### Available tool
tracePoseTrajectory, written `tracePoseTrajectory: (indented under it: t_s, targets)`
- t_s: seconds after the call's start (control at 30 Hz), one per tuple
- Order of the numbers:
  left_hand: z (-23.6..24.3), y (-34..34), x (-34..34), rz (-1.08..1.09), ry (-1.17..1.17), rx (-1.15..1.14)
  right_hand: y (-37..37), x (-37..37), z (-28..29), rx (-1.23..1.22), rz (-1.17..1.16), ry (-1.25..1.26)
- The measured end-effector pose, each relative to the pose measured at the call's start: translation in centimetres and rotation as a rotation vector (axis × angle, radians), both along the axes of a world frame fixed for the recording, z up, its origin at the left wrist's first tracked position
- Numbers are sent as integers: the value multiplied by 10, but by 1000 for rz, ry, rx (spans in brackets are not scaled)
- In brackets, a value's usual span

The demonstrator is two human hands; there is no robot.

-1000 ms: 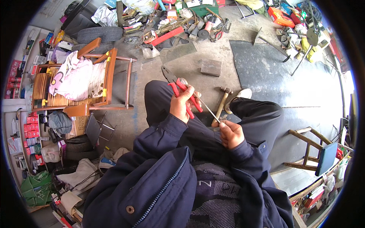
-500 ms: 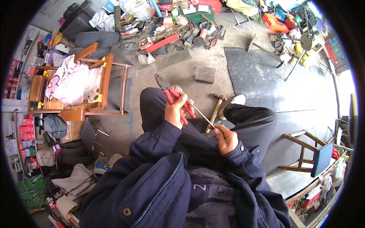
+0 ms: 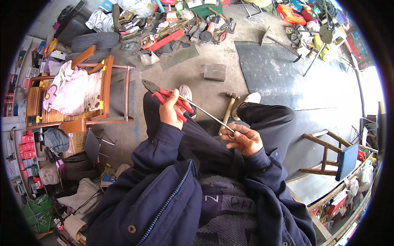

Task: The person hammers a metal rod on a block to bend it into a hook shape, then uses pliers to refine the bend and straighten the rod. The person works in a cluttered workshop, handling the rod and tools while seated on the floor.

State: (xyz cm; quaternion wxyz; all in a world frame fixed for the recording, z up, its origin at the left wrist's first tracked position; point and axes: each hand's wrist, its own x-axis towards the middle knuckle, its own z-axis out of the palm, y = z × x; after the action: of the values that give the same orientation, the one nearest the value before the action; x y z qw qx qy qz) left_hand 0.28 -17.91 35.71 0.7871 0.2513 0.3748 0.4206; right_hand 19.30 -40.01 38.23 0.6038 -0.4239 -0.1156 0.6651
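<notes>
My left hand (image 3: 170, 110) is closed round red-handled pliers (image 3: 151, 87), their dark jaws pointing to the far left. The thumb of that hand also presses on one end of a thin metal rod (image 3: 205, 113). Slanting down to the right, the rod reaches my right hand (image 3: 243, 140), whose thumb and fingers pinch its other end. A small bend or loop seems to show at that end, partly hidden by the fingers. Beyond the rod, a hammer (image 3: 227, 115) with a wooden handle leans beside my right shoe. A rectangular metal block (image 3: 214, 72) lies on the floor ahead.
A wooden folding chair (image 3: 107, 88) with a pink cloth stands to the left. Tools and scrap, with a long red bar (image 3: 167, 39), are heaped at the far side. A blue-topped stool (image 3: 345, 162) lies tipped at right. A dark mat (image 3: 271, 69) covers the floor ahead.
The pliers and left hand have shifted left, their jaws turning further left. My right hand has opened its fingers somewhat and turned around the rod's end, with more rod showing between the hands.
</notes>
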Motion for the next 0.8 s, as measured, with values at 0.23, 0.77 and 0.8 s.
tracePoseTrajectory:
  t_s: [0.23,0.77,0.8]
  targets:
    - [-1,0,0,27,-17,-22,-4,6,-7,56,10,198]
    - [4,-14,15,-84,-65,-39,2,-6,10,-148,54,102]
    - [4,-14,15,-77,-78,-39,1,-6,9,-146,41,64]
